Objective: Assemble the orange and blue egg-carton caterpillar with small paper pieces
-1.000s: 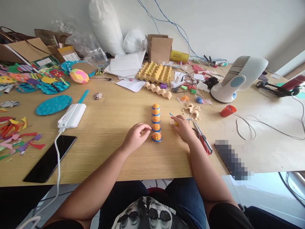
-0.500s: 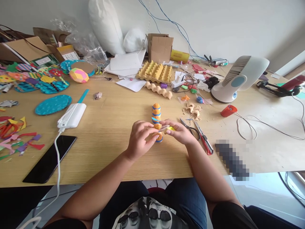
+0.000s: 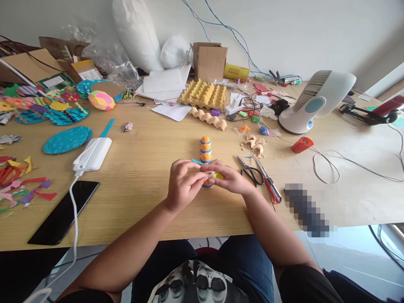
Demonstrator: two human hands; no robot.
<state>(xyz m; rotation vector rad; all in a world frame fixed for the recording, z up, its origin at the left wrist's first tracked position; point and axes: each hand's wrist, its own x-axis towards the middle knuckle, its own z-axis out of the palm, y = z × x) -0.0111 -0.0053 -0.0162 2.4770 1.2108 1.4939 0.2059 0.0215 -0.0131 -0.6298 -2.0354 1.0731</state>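
My right hand (image 3: pixel 232 179) is closed around a small yellow lump (image 3: pixel 218 175) in clear wrapping, which looks like modelling clay. A thin blue stick (image 3: pixel 197 161) pokes out to the left, seemingly from under my right fingers. With thumb and fingertips together, my left hand (image 3: pixel 184 185) pinches at the wrapping, touching the right fingertips. Below and behind both hands stands a row of orange egg-carton cups (image 3: pixel 205 148) with blue bands and white edges; my fingers cover part of its near end. The nearest cup has a small orange-yellow detail on it.
Scissors (image 3: pixel 252 173) and a red utility knife (image 3: pixel 269 183) lie just right of my hands. Farther right are a red cup (image 3: pixel 302 144) and a white fan (image 3: pixel 315 101). Egg cartons (image 3: pixel 203 94) sit behind. Leftward are a power bank (image 3: pixel 93 155) and a phone (image 3: pixel 65 212).
My right hand has shifted left toward my left hand, and the blue stick has moved left with it. The fingertips are now closer together, covering more of the cups' near end.
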